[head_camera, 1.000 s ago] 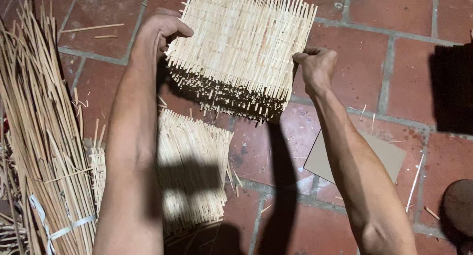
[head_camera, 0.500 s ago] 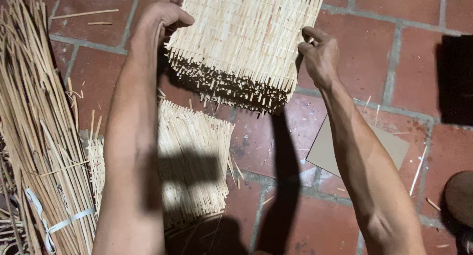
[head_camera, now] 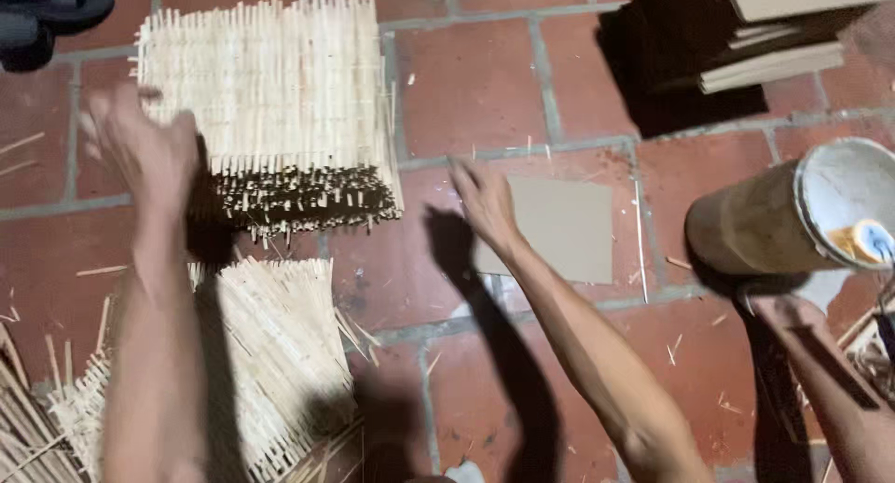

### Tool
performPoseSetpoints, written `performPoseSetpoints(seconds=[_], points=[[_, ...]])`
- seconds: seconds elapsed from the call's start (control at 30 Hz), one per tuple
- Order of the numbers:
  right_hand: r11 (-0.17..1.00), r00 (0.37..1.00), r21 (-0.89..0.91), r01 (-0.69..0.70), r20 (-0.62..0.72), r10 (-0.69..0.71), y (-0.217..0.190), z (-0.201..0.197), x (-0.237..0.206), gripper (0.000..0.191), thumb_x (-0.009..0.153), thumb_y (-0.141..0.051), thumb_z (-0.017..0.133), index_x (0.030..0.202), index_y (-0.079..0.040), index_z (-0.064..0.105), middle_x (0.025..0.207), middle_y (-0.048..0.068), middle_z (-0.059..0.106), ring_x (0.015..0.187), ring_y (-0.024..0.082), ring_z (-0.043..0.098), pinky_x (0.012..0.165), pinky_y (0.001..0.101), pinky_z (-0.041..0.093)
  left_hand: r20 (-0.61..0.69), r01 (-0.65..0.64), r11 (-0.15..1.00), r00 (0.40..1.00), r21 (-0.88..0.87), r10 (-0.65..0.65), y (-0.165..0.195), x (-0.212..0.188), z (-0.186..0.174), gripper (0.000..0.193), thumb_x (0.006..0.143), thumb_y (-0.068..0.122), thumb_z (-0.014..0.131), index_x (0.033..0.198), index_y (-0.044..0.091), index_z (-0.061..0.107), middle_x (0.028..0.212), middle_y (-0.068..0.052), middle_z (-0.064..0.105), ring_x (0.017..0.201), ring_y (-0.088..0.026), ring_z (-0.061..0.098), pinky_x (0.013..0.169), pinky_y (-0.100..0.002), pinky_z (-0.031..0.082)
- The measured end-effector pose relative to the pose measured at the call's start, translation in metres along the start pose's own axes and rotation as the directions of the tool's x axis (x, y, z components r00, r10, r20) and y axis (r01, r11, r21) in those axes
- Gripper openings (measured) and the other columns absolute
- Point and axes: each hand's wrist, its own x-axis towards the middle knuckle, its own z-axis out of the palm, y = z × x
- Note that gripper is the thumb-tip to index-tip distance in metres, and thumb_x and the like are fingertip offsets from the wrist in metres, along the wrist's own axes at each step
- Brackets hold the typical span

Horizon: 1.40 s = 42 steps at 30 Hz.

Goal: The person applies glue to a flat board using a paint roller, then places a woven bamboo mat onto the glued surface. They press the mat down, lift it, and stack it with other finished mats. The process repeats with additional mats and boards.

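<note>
A thick stack of woven bamboo-stick mats [head_camera: 270, 110] lies on the red tile floor [head_camera: 466, 82]. My left hand [head_camera: 140, 152], blurred with motion, hovers at the stack's left edge with fingers spread and holds nothing. My right hand [head_camera: 483, 199] is flat and open to the right of the stack, over the floor, beside a square of brown cardboard [head_camera: 559, 227]. A second, fanned-out pile of woven mats [head_camera: 270, 352] lies nearer to me, under my left forearm.
Loose bamboo sticks [head_camera: 23, 427] lie at the lower left. A brown cylinder with a pale round lid [head_camera: 792, 222] lies at the right, above another person's limb [head_camera: 830, 380]. Stacked boards [head_camera: 783, 35] sit at the top right, dark sandals [head_camera: 47, 12] top left.
Both hands have let go of the mat stack, which now rests on the floor. The view has shifted, bringing the cylinder, boards and sandals into sight.
</note>
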Motion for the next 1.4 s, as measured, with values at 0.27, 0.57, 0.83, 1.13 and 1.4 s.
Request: performPoseSetpoints(seconds=[0.27, 0.57, 0.83, 1.13, 1.4], points=[[0.799, 0.796, 0.0, -0.601, 0.098, 0.598, 0.18, -0.135, -0.313, 0.029, 0.097, -0.027, 0.064, 0.102, -0.003, 0.079, 0.074, 0.018, 0.074, 0.064, 0.02, 0.067, 0.06, 0.0369, 0.053, 0.541, 0.332, 0.888, 0.832, -0.317, -0.118, 0.072, -0.387, 0.048, 0.025, 0.091, 0.025, 0.068, 0.088, 0.001, 0.072, 0.071, -0.013, 0.067, 0.064, -0.023, 0.064, 0.057, -0.04, 0.052], [0.886, 0.919, -0.263, -0.382, -0.005, 0.394, 0.221, -0.157, -0.356, 0.035, 0.1, -0.036, 0.06, 0.11, -0.007, 0.077, 0.095, 0.022, 0.074, 0.091, 0.038, 0.073, 0.081, 0.046, 0.055, 0.802, 0.32, 0.887, 0.591, -0.333, 0.088, 0.092, -0.602, 0.084, 0.03, 0.091, 0.028, 0.073, 0.075, 0.004, 0.067, 0.065, -0.012, 0.065, 0.056, -0.02, 0.061, 0.056, -0.036, 0.049], [0.905, 0.951, -0.307, -0.293, 0.002, 0.309, 0.206, -0.156, -0.351, 0.032, 0.096, -0.033, 0.061, 0.114, -0.011, 0.077, 0.102, 0.02, 0.075, 0.098, 0.039, 0.072, 0.088, 0.0473, 0.054, 0.853, 0.302, 0.864, 0.466, -0.403, 0.235, 0.112, -0.635, 0.037, 0.019, 0.091, 0.025, 0.073, 0.085, 0.007, 0.075, 0.078, -0.004, 0.071, 0.068, -0.012, 0.064, 0.061, -0.032, 0.051], [0.875, 0.882, -0.141, -0.463, 0.026, 0.471, 0.211, -0.14, -0.346, 0.035, 0.106, -0.025, 0.056, 0.119, 0.003, 0.073, 0.101, 0.027, 0.074, 0.09, 0.041, 0.067, 0.082, 0.0496, 0.052, 0.332, 0.417, 0.874, 0.884, -0.248, -0.328, 0.046, -0.523, 0.012, 0.015, 0.095, 0.019, 0.068, 0.099, 0.006, 0.074, 0.088, -0.011, 0.073, 0.079, -0.021, 0.069, 0.07, -0.038, 0.056], [0.979, 0.987, -0.205, -0.019, 0.149, 0.051, 0.137, -0.059, -0.3, 0.039, 0.104, -0.024, 0.06, 0.13, 0.003, 0.069, 0.124, 0.028, 0.069, 0.114, 0.038, 0.066, 0.098, 0.0472, 0.051, -0.126, 0.404, 0.813, 0.913, 0.421, -0.388, -0.149, -0.349, -0.145, 0.041, 0.097, 0.015, 0.063, 0.134, -0.002, 0.069, 0.122, -0.026, 0.072, 0.108, -0.036, 0.069, 0.1, -0.044, 0.056]])
